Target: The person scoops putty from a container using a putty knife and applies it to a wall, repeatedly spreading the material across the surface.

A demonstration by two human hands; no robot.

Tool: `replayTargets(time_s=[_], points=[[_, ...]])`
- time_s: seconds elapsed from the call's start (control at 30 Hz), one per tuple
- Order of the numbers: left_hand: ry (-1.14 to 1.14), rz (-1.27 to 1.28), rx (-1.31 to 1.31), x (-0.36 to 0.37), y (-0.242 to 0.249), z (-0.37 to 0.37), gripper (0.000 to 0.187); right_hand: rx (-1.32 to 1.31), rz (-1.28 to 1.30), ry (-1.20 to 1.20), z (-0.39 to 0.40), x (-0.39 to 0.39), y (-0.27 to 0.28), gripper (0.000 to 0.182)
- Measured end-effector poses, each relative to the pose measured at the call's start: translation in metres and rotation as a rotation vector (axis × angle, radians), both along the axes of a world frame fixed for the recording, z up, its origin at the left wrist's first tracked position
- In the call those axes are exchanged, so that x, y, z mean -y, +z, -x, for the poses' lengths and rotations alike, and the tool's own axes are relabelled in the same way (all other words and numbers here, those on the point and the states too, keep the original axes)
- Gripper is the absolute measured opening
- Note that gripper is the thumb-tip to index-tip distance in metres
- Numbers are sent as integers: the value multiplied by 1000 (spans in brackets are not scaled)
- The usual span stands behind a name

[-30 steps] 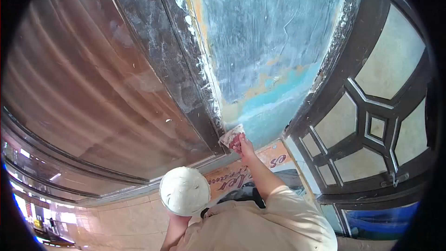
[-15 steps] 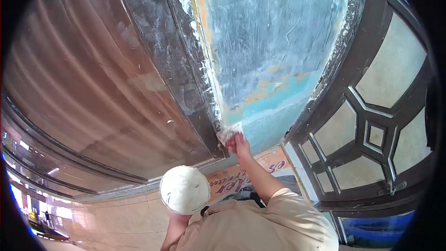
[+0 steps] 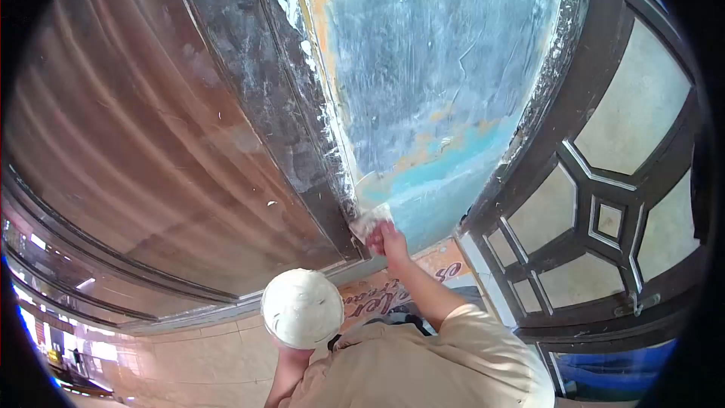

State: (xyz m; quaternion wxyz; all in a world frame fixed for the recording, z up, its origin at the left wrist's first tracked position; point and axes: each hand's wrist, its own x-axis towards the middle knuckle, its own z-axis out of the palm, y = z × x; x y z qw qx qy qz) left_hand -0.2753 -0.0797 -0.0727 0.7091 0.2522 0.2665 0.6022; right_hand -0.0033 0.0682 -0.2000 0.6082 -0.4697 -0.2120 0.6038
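My right hand (image 3: 386, 240) is closed on a flat putty scraper (image 3: 371, 219), its broad blade smeared whitish. The blade lies at the lower left corner of the blue wall panel (image 3: 445, 53), against the dark door frame (image 3: 321, 204). Its handle is hidden in my fingers. Low in the view, my left hand (image 3: 293, 349) supports a round white bowl of what looks like putty (image 3: 303, 308). The fingers of that hand are mostly hidden beneath it. White smears and an orange strip run up the panel's left edge.
On the left is a large brown glossy panel (image 3: 136, 128). A dark wooden door (image 3: 604, 219) with pale panes and a metal latch (image 3: 638, 306) stands on the right. Below the blue panel lies an orange banner with lettering (image 3: 377, 298) by the tiled floor (image 3: 196, 359).
The view has shifted slightly, so the wall sits a little farther left. The scraper stays at the panel's lower corner, with more of its blade showing. The bowl has barely moved.
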Motion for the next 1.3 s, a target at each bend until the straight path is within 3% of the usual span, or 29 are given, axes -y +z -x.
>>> replayTargets(time_s=[0.07,0.1,0.23,0.33,0.4,0.47,0.57,0.73,0.9,1.0,1.07,1.13,1.23,1.3], points=[[1,-4,5,-7,2,-2,56,43,199,-67,0,9,-34,25],[3,-1,5,-10,4,-3,56,42,202,-63,4,11,-18,25],[-6,16,1,-16,8,-11,56,-71,-4,-57,14,-10,56,27],[-14,19,1,-26,14,-18,56,-24,-65,-72,12,-32,64,30],[-17,26,3,-23,12,-15,56,27,-67,-66,9,-35,35,34],[-23,17,5,-27,13,-16,56,-12,110,-55,0,-27,-22,35],[-22,10,6,-31,15,-17,56,-60,263,-97,5,6,-49,29],[-28,20,3,-35,17,-20,56,-105,54,-16,9,7,29,28],[-27,26,8,-42,21,-28,57,74,-248,-88,6,-17,127,27],[-37,26,6,-45,23,-32,57,115,-208,-106,0,-27,108,27],[-48,21,13,-46,23,-35,57,136,-157,-99,-8,-27,47,28],[-51,12,18,-49,24,-36,57,-19,5,-90,-10,-12,-3,28],[-51,3,22,-54,27,-35,57,29,206,-76,-6,12,-17,23],[-52,3,27,-55,27,-36,57,11,152,-88,-2,7,14,23]])
